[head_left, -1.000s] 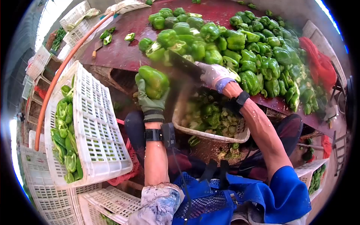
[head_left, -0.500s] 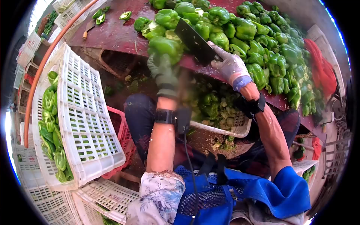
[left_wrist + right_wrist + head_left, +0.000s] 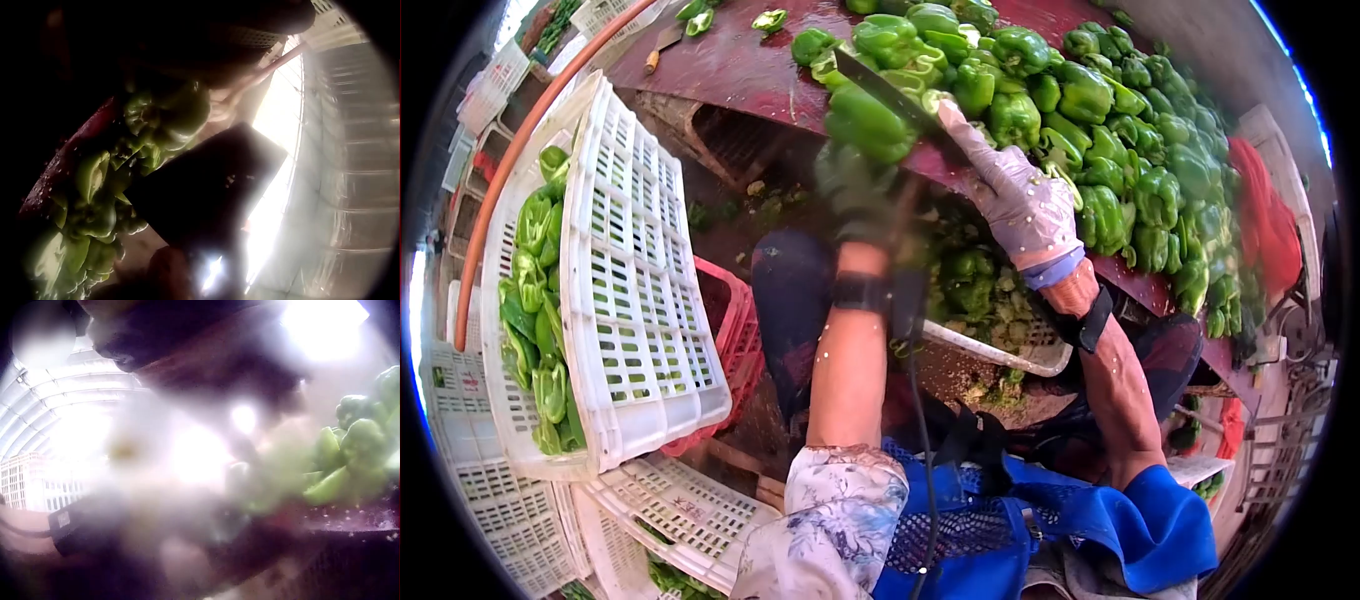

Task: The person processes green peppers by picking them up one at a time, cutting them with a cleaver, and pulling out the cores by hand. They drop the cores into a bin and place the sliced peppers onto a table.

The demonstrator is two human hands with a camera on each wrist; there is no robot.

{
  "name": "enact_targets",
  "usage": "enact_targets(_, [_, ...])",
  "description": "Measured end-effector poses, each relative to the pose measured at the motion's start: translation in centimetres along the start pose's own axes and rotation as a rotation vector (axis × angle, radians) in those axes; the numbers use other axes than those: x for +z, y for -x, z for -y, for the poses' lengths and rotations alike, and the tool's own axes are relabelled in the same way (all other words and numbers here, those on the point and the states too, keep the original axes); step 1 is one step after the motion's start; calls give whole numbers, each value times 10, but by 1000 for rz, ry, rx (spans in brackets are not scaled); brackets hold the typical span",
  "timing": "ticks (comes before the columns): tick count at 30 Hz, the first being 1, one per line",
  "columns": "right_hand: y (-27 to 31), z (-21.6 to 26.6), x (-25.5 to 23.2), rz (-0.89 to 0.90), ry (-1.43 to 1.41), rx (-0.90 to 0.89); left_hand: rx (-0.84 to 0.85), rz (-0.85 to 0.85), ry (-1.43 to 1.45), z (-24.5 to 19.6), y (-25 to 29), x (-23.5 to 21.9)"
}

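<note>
In the head view my left hand [image 3: 855, 185], in a green glove and blurred, holds a large green bell pepper [image 3: 868, 125] by its lower side, over the table's near edge. My right hand [image 3: 1025, 205], in a pale thin glove, grips a cleaver [image 3: 888, 92] with a broad dark blade. Its blade slants up and left, overlapping the upper right of the pepper in this view. The left wrist view has the pepper [image 3: 181, 115] close beside the dark blade [image 3: 206, 181]. Haze and glare blur most of the right wrist view.
A large heap of green peppers [image 3: 1100, 120] covers the right of the red table [image 3: 740, 70]. Below its edge sits a white basket [image 3: 1000, 350] with pepper scraps. At left a white crate [image 3: 645, 290] holds peppers, beside a red crate [image 3: 735, 350]. A small knife [image 3: 662, 45] lies far left.
My left hand has lifted the pepper up and away from me, toward the table edge. The cleaver, steeply raised half a second ago, now slants flatter across the pepper's upper side.
</note>
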State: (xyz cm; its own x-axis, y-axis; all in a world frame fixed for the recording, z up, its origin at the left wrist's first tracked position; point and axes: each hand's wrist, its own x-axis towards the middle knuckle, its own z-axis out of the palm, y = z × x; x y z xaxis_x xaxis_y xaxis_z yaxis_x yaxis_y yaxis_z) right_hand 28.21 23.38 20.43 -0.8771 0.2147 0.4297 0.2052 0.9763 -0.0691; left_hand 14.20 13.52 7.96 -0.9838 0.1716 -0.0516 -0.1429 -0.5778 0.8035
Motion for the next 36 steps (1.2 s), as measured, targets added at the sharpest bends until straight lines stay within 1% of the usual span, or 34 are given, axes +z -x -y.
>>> enact_targets(1, [-1, 3, 1, -13, 44, -30, 4, -4, 17, 10, -7, -7])
enact_targets(2, [-1, 5, -2, 35, 62, -37, -115, -30, 142, -25, 15, 13])
enact_targets(3, [-1, 8, -1, 43, 92, -65, -235, -54, 269, -45, 27, 24])
enact_targets(6, [-3, 14, 1, 58, 177, -135, -244, -49, 286, -43, 22, 20])
enact_targets(9, [-11, 32, -14, 111, 138, -89, -182, 54, 143, -41, 16, 14])
enact_targets(10, [-14, 38, -21, 101, 118, -96, -196, 1, 183, -37, 12, 13])
enact_targets(12, [-17, 48, -32, 32, 57, -175, -225, -100, 261, -23, 0, 15])
enact_targets(15, [-20, 67, -45, 167, -45, -99, -237, -155, 325, -5, -15, 13])
enact_targets(16, [-21, 68, -39, 224, -27, -54, -245, -116, 324, -11, -10, 12])
enact_targets(18, [-21, 53, -14, 237, 134, -117, -269, -37, 325, -36, 9, 15])
enact_targets(20, [-25, 37, 29, 269, 229, -63, -218, -6, 337, -29, 1, 19])
enact_targets(21, [-36, 32, 40, 276, 276, -42, -140, 97, 420, -9, -15, 14])
enact_targets(23, [-48, 28, 37, 264, 219, -68, 0, 103, 361, 5, -19, 9])
enact_targets(24, [-52, 26, 33, 312, 212, -61, 1, 70, 350, 11, -24, 10])
enact_targets(25, [-56, 23, 32, 320, 199, -78, 1, 37, 339, 10, -26, 13])
enact_targets(27, [-61, 14, 34, 343, 162, -106, -162, -124, 331, -14, -13, 21])
enact_targets(28, [-64, 13, 32, 351, 111, -109, -210, -166, 312, -22, -6, 25])
enact_targets(30, [-76, 15, 26, 408, 151, -75, -301, -245, 267, -31, 2, 34])
enact_targets(31, [-82, 16, 22, 435, 171, -57, -308, -230, 250, -27, -3, 35])
enact_targets(32, [-83, 13, 20, 402, 175, -98, -319, -213, 230, -19, -8, 33])
enact_targets(33, [-81, 6, 29, 406, 175, -73, -313, -172, 222, -12, -12, 31])
enact_targets(35, [-70, -12, 63, 407, 177, -25, -274, -63, 220, -5, -18, 28])
enact_targets(36, [-56, -24, 74, 340, 95, -71, -265, -87, 152, -2, -30, 27])
